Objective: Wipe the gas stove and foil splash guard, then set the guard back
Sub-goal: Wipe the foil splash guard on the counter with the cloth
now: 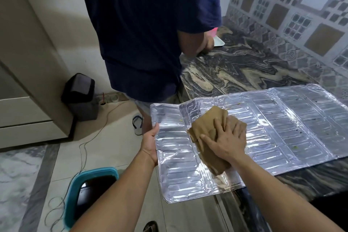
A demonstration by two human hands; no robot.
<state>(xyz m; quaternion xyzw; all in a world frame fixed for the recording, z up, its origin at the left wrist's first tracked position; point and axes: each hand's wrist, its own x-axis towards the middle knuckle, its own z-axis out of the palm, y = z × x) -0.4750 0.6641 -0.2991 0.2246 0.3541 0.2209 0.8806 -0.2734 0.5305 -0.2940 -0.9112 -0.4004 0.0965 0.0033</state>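
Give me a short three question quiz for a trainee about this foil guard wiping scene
1. True or false: the silver embossed foil splash guard lies wholly on the dark marbled stone counter.
2. Which hand presses the brown folded cloth? A left hand B right hand
3. Fill in: the left hand holds the guard's ___ edge.

Key: 1 false, its left part overhangs the floor; 2 B; 3 left.

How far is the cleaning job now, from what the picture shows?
Done: nothing clearly finished. In hand: the right hand presses a brown cloth on the foil guard, which lies flat on the counter; the left hand holds its edge. Left: green specks on its right panels, then setting it back. The stove is not in view.
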